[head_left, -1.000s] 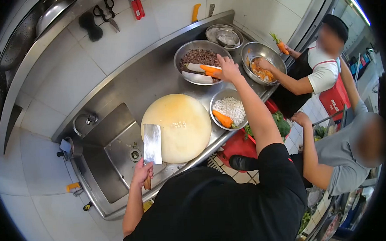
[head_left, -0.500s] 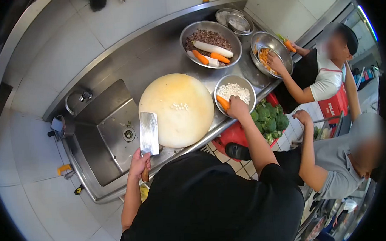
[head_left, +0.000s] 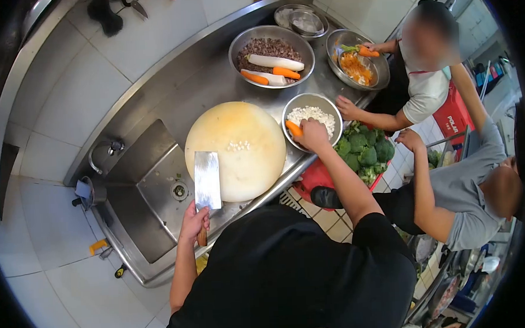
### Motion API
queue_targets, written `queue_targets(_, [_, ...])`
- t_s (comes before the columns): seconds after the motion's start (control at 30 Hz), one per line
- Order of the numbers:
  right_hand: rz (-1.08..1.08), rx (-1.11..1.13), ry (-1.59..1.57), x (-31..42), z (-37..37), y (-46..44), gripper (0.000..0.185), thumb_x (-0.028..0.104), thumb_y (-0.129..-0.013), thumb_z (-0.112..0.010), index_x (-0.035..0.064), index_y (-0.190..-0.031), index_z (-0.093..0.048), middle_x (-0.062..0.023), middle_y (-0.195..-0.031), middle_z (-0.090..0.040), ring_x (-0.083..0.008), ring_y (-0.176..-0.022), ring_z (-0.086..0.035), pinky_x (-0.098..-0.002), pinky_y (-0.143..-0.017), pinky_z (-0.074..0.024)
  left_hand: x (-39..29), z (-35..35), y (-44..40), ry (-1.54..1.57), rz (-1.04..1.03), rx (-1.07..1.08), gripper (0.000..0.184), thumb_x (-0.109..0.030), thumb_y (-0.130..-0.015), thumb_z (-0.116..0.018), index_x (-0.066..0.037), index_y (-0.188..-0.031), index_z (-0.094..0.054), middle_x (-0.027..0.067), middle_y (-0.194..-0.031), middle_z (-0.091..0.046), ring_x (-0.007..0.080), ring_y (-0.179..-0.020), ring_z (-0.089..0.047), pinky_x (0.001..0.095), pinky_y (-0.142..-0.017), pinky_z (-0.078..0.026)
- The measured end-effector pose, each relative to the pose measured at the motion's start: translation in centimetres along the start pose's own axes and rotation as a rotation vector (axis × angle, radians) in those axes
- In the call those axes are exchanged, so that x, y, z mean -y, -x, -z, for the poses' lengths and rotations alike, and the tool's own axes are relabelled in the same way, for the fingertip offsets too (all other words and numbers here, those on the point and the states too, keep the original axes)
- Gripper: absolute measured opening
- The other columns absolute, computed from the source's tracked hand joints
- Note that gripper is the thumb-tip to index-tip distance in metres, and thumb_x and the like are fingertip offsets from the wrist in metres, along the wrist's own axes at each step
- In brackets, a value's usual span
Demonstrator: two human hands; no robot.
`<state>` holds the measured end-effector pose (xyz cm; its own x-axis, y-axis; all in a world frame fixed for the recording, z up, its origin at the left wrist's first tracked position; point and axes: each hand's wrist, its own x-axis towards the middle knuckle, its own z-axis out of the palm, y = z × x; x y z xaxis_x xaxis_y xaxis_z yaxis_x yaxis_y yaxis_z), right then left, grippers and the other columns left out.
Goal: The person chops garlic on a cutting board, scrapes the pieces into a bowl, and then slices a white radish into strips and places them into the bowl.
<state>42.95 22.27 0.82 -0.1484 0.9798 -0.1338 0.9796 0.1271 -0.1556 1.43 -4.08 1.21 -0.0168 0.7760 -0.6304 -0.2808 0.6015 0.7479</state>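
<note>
My left hand (head_left: 193, 221) is closed around the wooden handle of a cleaver (head_left: 207, 179), whose broad blade lies over the left edge of the round cutting board (head_left: 257, 167). A few small white diced pieces (head_left: 238, 145) rest on the board. My right hand (head_left: 313, 133) grips an orange carrot (head_left: 294, 128) at the near side of a steel bowl (head_left: 286, 107) of white diced pieces. The fingertips are partly hidden behind the back of that hand.
Behind stands a larger bowl (head_left: 232, 55) with brown bits, carrots and white radish. A sink (head_left: 151, 163) lies left. Broccoli (head_left: 364, 151) sits in a red container below the counter edge. At right, one co-worker holds a carrot (head_left: 368, 51) over a bowl; another person stands nearer.
The view has shifted slightly. My right hand stays at the bowl with the carrot. The far co-worker's one hand has left their bowl and come down toward the counter edge.
</note>
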Motion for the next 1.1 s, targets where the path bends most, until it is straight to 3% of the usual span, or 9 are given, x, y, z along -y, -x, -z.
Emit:
queue_targets(0.13, [-0.025, 0.13, 0.144, 1.9, 0.0, -1.5, 0.038, 0.033, -0.079, -0.074, 0.0027, -0.103, -0.074, -0.0169, -0.101, -0.075, -0.0319, -0.095, -0.073, -0.043, -0.089, -0.054, 0.0, -0.2, 0.1, -0.019, 0.018, -0.017, 0.024, -0.008, -0.101, -0.061, -0.009, -0.122, -0.051, 0.0004, -0.07, -0.051, 0.0105, -0.048, -0.049, 0.0292, -0.043, -0.045])
queue_targets(0.3, [-0.035, 0.025, 0.118, 1.6, 1.8, -0.8, 0.042, 0.036, -0.082, -0.063, -0.0009, -0.1, -0.074, -0.0212, -0.099, -0.075, -0.0354, -0.095, -0.074, -0.0433, -0.088, -0.0553, -0.5, -0.6, 1.3, -0.004, 0.031, -0.055, 0.022, -0.007, -0.1, -0.062, -0.009, -0.12, -0.053, 0.0006, -0.071, -0.052, 0.0106, -0.049, -0.049, 0.0292, -0.044, -0.045])
queue_targets(0.43, [-0.097, -0.24, -0.302, -1.8, 1.0, 0.2, 0.044, 0.038, -0.086, -0.065, -0.0049, -0.096, -0.069, -0.0263, -0.092, -0.072, -0.0422, -0.087, -0.072, -0.0447, -0.08, -0.0576, -0.2, -0.4, 1.9, 0.06, 0.036, -0.091, 0.024, -0.008, -0.1, -0.062, -0.009, -0.122, -0.052, 0.0004, -0.071, -0.052, 0.0102, -0.049, -0.049, 0.0289, -0.044, -0.045])
queue_targets(0.63, [-0.188, -0.222, -1.059, -8.5, 0.1, -1.7, 0.032, 0.032, -0.099, -0.058, 0.0017, -0.109, -0.064, -0.015, -0.105, -0.072, -0.0341, -0.097, -0.071, -0.0421, -0.085, -0.0571, -0.9, -0.4, 1.9, 0.027, 0.037, -0.133, 0.024, -0.008, -0.102, -0.06, -0.01, -0.124, -0.05, -0.0001, -0.07, -0.05, 0.0103, -0.049, -0.048, 0.0284, -0.043, -0.045])
queue_targets(0.73, [-0.433, -0.144, -1.756, -11.2, -0.1, -3.4, 0.03, 0.029, -0.102, -0.056, 0.0065, -0.122, -0.057, -0.0105, -0.115, -0.065, -0.0299, -0.105, -0.067, -0.0437, -0.089, -0.0572, -1.1, -0.6, 2.2, 0.024, 0.054, -0.154, 0.023, -0.009, -0.101, -0.06, -0.011, -0.122, -0.051, -0.0002, -0.07, -0.051, 0.0103, -0.05, -0.049, 0.0282, -0.044, -0.045])
queue_targets(0.83, [-0.291, -0.185, -2.16, -9.0, 3.8, -1.6, 0.034, 0.028, -0.101, -0.056, 0.0082, -0.128, -0.05, -0.0115, -0.117, -0.062, -0.0302, -0.106, -0.065, -0.0477, -0.087, -0.0583, -0.9, -0.7, 1.4, 0.045, 0.036, -0.15, 0.022, -0.009, -0.1, -0.062, -0.01, -0.12, -0.052, 0.0002, -0.07, -0.052, 0.0106, -0.05, -0.051, 0.0279, -0.043, -0.046])
queue_targets(0.97, [-0.789, -0.094, -2.212, -10.8, 0.2, -3.5, 0.033, 0.022, -0.095, -0.065, 0.006, -0.12, -0.052, -0.0148, -0.11, -0.06, -0.0352, -0.095, -0.064, -0.0484, -0.074, -0.0593, -1.4, -1.4, 1.5, 0.024, 0.066, -0.145, 0.022, -0.009, -0.101, -0.062, -0.01, -0.119, -0.052, 0.0008, -0.07, -0.052, 0.012, -0.05, -0.052, 0.0291, -0.043, -0.046])
queue_targets(1.07, [-0.908, 0.16, -2.433, -12.0, -2.3, -4.7, 0.025, 0.019, -0.092, -0.068, 0.006, -0.109, -0.056, -0.0137, -0.099, -0.062, -0.0349, -0.087, -0.064, -0.0454, -0.069, -0.0584, -1.7, -1.7, 1.5, 0.014, 0.064, -0.147, 0.021, -0.009, -0.101, -0.062, -0.01, -0.119, -0.052, 0.0011, -0.07, -0.052, 0.0121, -0.05, -0.052, 0.0296, -0.044, -0.046])
queue_targets(1.1, [-0.715, 0.166, -2.325, -11.1, -1.0, -4.4, 0.019, 0.019, -0.093, -0.067, 0.0059, -0.101, -0.058, -0.0108, -0.089, -0.063, -0.0326, -0.08, -0.065, -0.0437, -0.067, -0.0576, -1.8, -1.9, 1.5, 0.008, 0.058, -0.16, 0.021, -0.009, -0.101, -0.062, -0.01, -0.119, -0.051, 0.0011, -0.07, -0.052, 0.0123, -0.051, -0.051, 0.0298, -0.044, -0.046])
